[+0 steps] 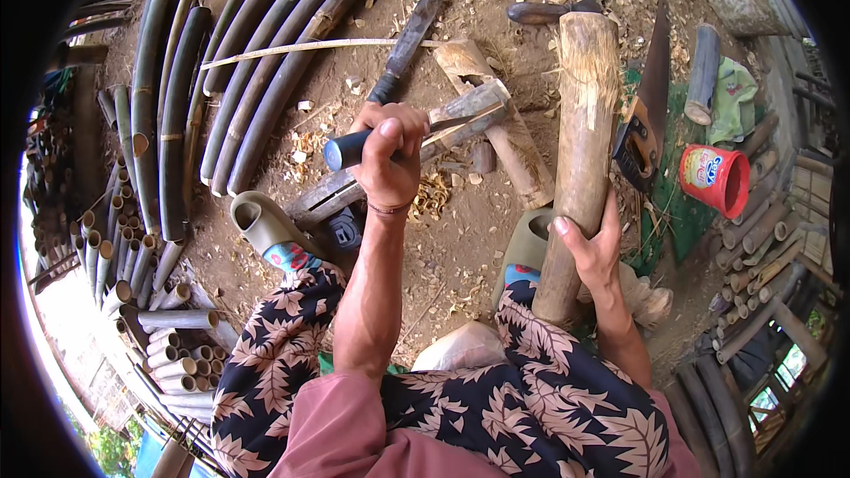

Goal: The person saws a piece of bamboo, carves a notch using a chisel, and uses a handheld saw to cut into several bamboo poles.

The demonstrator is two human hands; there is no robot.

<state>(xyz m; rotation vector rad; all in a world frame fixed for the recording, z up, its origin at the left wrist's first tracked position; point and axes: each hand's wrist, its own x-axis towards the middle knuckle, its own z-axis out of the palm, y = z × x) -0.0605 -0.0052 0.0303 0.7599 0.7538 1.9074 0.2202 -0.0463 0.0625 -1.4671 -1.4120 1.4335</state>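
Left hand (387,155): fingers closed around the blue-black handle of a long knife (400,53), blade pointing away from me and laid against the end of a split bamboo piece (416,146). That piece lies slanted across the dirt ground (443,248), its near end down by my left sandal (266,223), its far end resting on a wooden block (496,124).

Right hand (595,252): fingers wrapped around the lower part of a thick wooden club (580,159), held nearly upright just right of the bamboo, head up and fibrous at the top.

Risks as I judge them:
- The club's head is worn and frayed. A blow landing off-centre on the blade's back could glance toward my left knuckles, which sit close to the blade.
- The bamboo looks pinned only by my foot and the block. If it rolls, the edge may slip out of its cut and run toward my toes; sandals give no cover.
- A split that opens suddenly would let the blade drive through into the block or the ground.
- A hand saw (646,97) lies teeth-exposed just right of the club, near my right foot, and a red cup (715,179) sits beyond it; both are within the club's swing.
- Shavings underfoot make poor footing.
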